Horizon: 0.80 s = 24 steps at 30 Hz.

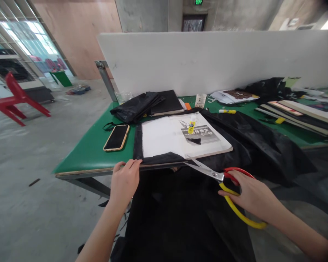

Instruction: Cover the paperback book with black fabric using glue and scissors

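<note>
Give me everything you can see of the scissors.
The scissors have shiny, metal-looking blades, a round pivot and two large handle loops, one red, one yellow, that look like plastic. The right hand grips the loops; the blades stand partly open, pointing toward the near edge of the open book. Whether their tips touch the black sheet there is unclear.

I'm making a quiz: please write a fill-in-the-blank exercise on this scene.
The ____ hand holds the scissors.
The left hand is at the near edge of the ____ sheet bordering the open book.
In the picture, the phone lies to the ____ of the open book.
The tabletop is ____.

Missing words: right; black; left; green.
</note>
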Each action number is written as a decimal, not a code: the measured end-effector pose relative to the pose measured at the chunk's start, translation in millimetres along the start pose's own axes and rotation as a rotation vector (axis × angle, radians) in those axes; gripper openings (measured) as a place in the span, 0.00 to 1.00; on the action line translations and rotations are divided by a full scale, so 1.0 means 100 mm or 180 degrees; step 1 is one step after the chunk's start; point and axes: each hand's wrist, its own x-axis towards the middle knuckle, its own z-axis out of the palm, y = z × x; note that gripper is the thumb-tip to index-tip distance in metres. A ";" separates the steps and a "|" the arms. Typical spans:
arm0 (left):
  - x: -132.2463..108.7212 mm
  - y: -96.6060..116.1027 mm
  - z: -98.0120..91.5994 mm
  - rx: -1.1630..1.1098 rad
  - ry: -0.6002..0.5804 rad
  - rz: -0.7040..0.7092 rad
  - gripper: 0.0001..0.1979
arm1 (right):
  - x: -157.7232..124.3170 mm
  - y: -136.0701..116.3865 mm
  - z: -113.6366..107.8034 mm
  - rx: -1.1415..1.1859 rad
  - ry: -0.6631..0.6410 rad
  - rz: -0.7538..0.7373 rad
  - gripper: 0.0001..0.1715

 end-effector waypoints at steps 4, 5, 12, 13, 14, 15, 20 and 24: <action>0.02 -0.01 0.02 0.0012 0.0020 -0.0020 0.14 | -0.03 -0.04 0.20 -0.0165 0.0371 -0.0050 0.31; 0.03 -0.01 0.02 0.0012 0.0020 -0.0030 0.14 | -0.04 -0.06 0.27 -0.0209 0.0466 -0.0079 0.31; 0.09 -0.04 -0.01 0.0048 -0.0094 -0.0025 0.14 | -0.09 -0.18 0.51 -0.0476 0.0838 -0.0221 0.29; 0.10 -0.04 -0.01 0.0065 -0.0111 -0.0019 0.13 | -0.08 -0.19 0.51 -0.0527 0.0902 -0.0260 0.29; 0.10 -0.04 -0.01 0.0081 -0.0114 -0.0017 0.13 | -0.06 -0.21 0.50 -0.0561 0.0959 -0.0292 0.29; 0.10 -0.04 -0.01 0.0094 -0.0110 -0.0017 0.13 | -0.04 -0.22 0.50 -0.0579 0.1004 -0.0311 0.30; 0.09 -0.04 0.00 0.0093 -0.0089 -0.0041 0.13 | 0.05 -0.26 0.51 -0.0611 0.1101 -0.0298 0.31; 0.09 -0.05 -0.01 0.0070 -0.0104 -0.0048 0.13 | 0.09 -0.27 0.52 -0.0615 0.1088 -0.0310 0.32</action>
